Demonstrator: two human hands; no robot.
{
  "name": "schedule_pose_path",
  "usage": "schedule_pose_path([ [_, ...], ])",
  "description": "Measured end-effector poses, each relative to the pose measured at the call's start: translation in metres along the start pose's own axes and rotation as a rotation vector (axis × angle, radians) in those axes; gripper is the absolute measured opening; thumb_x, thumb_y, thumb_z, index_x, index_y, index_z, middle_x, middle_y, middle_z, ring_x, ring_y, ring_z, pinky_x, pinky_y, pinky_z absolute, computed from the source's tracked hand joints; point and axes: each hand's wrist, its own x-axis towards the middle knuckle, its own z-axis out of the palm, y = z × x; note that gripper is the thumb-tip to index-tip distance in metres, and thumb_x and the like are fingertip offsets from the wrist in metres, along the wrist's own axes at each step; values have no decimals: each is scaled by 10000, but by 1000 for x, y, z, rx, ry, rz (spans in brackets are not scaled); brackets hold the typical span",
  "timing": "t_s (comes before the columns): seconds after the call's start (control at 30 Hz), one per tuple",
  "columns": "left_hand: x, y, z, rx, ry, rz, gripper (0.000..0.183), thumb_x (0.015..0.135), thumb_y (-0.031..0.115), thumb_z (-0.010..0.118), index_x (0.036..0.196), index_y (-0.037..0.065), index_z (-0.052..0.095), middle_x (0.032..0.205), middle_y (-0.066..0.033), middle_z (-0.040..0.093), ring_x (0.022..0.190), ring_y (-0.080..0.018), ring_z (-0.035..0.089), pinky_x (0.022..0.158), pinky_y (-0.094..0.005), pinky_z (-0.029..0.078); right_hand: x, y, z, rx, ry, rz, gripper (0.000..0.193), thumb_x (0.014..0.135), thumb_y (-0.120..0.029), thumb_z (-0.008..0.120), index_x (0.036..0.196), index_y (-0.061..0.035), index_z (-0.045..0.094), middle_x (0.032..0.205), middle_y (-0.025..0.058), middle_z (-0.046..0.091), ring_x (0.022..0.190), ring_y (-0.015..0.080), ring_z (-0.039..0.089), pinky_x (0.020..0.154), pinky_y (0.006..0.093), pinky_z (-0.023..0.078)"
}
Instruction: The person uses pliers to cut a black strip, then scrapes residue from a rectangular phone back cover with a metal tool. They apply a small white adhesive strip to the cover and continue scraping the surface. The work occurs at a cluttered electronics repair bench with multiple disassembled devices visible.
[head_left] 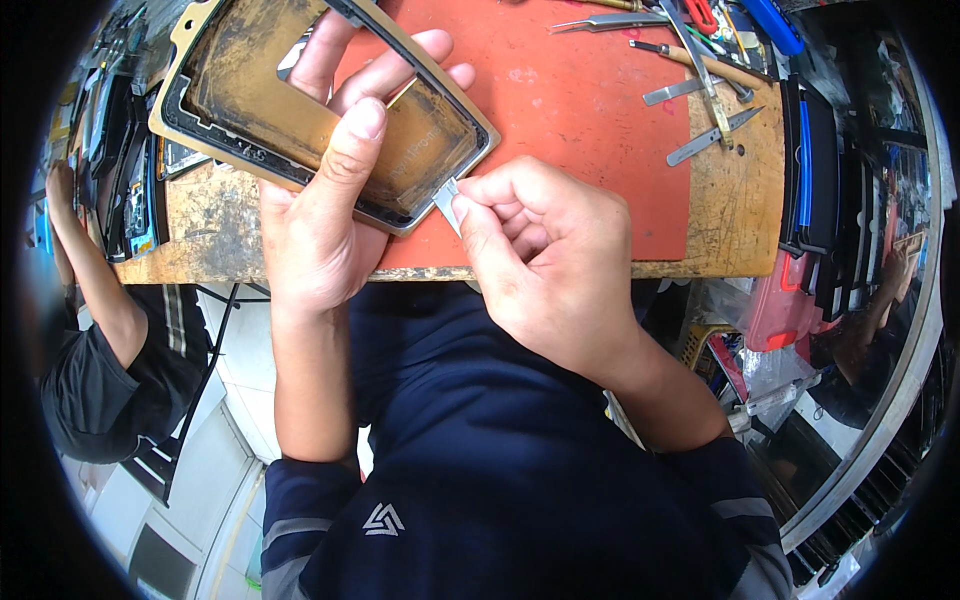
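Observation:
My left hand grips a gold-brown rectangular phone-frame mould, tilted above the bench's near edge. The thumb lies across its lower edge, and fingers show through the opening in its middle. A dark rim with a thin silvery edge runs round the inside, and the brown inner face is stained. My right hand pinches a small flat metal blade between thumb and forefinger. Its tip meets the mould's rim near the lower right corner. The right hand's other fingers are curled in.
An orange-red mat covers part of the worn wooden bench. Tweezers, a wooden-handled tool and other metal tools lie at the far right. Phone parts are stacked at left, where another person sits.

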Motion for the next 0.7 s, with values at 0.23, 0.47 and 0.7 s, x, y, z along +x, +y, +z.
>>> schedule_pose_path([
  [0.23, 0, 3, 4, 6, 0, -23, 748, 1157, 214, 639, 1749, -38, 258, 1660, -312, 523, 1497, -485, 589, 1190, -637, 560, 1, -4, -1, -16, -33, 26, 63, 1066, 94, 697, 1060, 41, 730, 805, -42, 684, 674, -40, 582, 556, 171, 413],
  [0.47, 1, 3, 1, -19, -4, -44, 818, 1154, 201, 636, 1781, 8, 148, 1653, -338, 524, 1501, -499, 580, 1191, -648, 553, 1, -13, -10, 107, -93, 179, 88, 1073, 87, 679, 1118, 35, 735, 885, -7, 731, 707, -18, 606, 608, 180, 473],
  [0.7, 7, 6, 0, -111, -71, -106, 801, 1159, 203, 619, 1790, 40, 154, 1661, -357, 509, 1489, -490, 593, 1168, -651, 574, -2, -17, -41, -117, 183, 31, 86, 1074, -23, 720, 1141, 24, 694, 973, 105, 748, 806, 147, 721, 692, 324, 551],
])
